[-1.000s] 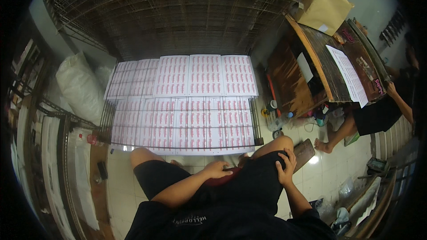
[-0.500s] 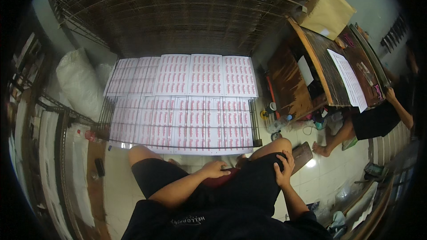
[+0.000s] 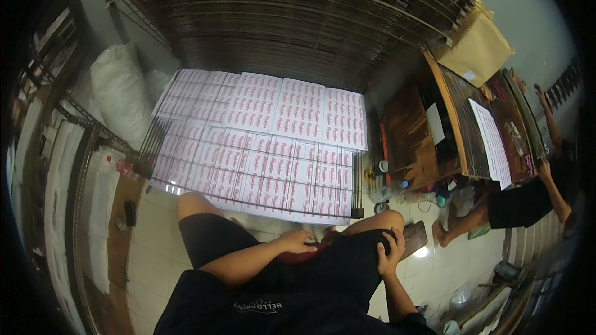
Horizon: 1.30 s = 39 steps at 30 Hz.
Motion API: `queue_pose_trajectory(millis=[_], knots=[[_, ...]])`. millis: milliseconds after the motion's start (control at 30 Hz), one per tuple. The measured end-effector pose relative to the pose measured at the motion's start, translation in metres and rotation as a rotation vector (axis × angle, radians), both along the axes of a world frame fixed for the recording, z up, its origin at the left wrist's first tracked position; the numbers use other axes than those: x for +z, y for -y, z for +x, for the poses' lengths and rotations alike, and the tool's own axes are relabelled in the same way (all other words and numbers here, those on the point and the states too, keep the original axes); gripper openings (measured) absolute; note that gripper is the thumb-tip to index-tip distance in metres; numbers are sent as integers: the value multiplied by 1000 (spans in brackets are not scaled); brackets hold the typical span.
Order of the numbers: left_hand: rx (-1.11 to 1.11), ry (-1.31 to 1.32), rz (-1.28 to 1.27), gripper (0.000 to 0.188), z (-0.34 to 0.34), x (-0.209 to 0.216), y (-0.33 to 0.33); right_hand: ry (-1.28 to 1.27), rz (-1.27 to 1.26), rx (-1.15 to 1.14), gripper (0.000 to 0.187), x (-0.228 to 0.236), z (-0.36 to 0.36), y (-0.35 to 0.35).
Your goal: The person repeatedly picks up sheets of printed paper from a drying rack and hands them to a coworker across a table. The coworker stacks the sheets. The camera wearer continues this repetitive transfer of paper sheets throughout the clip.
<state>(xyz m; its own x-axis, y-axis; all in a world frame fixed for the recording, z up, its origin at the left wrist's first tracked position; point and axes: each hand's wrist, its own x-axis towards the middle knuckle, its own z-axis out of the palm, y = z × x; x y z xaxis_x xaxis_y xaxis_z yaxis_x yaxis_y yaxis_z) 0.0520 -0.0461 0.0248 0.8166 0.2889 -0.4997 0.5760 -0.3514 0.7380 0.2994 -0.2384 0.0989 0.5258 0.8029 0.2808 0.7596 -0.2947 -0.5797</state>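
My left hand [image 3: 297, 242] lies on my lap beside a dark red surface between my thighs, its fingers loosely stretched with nothing in them. On my right knee rests my right hand [image 3: 391, 252], fingers spread over the dark shorts. In front of my knees stands a wire drying rack [image 3: 357, 212] with white sheets [image 3: 279, 177] printed in rows of red. Three larger-looking sheets [image 3: 301, 108] lie at the far side, overlapping the others. Neither hand touches rack or sheets.
Many raised rack shelves [image 3: 279, 18] hang beyond the sheets. A white sack [image 3: 118, 90] stands left. At right, a co-worker's hand [image 3: 545, 170] is by a wooden table [image 3: 462, 127] bearing a printed sheet [image 3: 490, 139]; a yellowish package [image 3: 481, 49] sits at its far end.
The view has turned slightly, so the rack and table appear shifted and tilted. My hands keep their places on lap and knee. The co-worker's other hand now shows, raised near the wall.
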Motion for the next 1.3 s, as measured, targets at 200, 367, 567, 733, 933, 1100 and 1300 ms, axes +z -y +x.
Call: queue_pose_trajectory(millis=[200, 367, 567, 733, 933, 1100, 1300], knots=[[1, 49, 34, 61, -1, -18, 4, 59, -12, 25, 31, 2, -1, 2], [-1, 74, 89, 65, -1, -27, 6, 48, -2, 17, 33, -2, -2, 1], [16, 157, 55, 61, -3, -21, 3, 16, 5, -7, 32, 1, -2, -1], [43, 108, 22, 62, -1, -16, 2, 40, -5, -29, 34, 6, -2, -1], [-32, 90, 63, 66, 0, -24, 4, 18, 6, -29, 34, 2, 1, 3], [-21, 55, 30, 67, 1, -29, 2, 16, 19, -17, 36, 0, 0, 3], [-36, 103, 145, 67, -5, -34, 5, 19, 0, -28, 36, -1, -6, 2]])
